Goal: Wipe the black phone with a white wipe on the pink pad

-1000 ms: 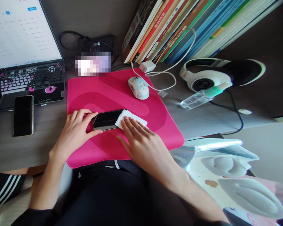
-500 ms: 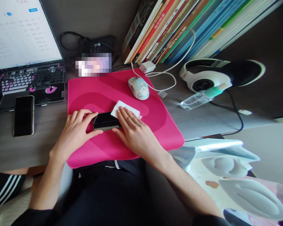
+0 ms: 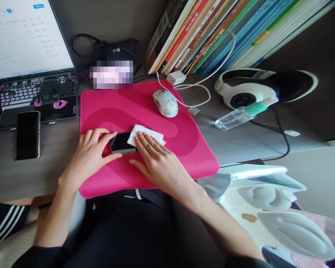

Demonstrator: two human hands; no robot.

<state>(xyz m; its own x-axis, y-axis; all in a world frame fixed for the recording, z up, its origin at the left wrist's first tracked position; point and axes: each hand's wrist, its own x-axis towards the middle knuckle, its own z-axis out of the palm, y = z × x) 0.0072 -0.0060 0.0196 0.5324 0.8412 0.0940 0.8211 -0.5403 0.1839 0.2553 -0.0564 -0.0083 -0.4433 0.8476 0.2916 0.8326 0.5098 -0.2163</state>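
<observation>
A black-screened smartphone (image 3: 120,143) lies flat on the pink desk mat (image 3: 111,104). My left hand (image 3: 91,156) grips its left end, with thumb and fingertip at opposite edges of the phone. On the right part of the screen is a folded white tissue (image 3: 133,134). The fingers of my right hand (image 3: 156,158) lie flat together over the tissue and press it down, with the thumb held away to the side. The tissue and my right hand hide the phone's right end.
A patterned mouse (image 3: 165,103) and a white charger (image 3: 175,77) with its cable are behind my hands. At left are an open laptop (image 3: 67,108) and another phone (image 3: 28,136). Headphones (image 3: 241,99), a spray bottle (image 3: 234,118) and upright books (image 3: 201,37) occupy the right.
My right hand and the tissue have shifted slightly left and toward me over the screen. My left hand keeps its hold on the phone.
</observation>
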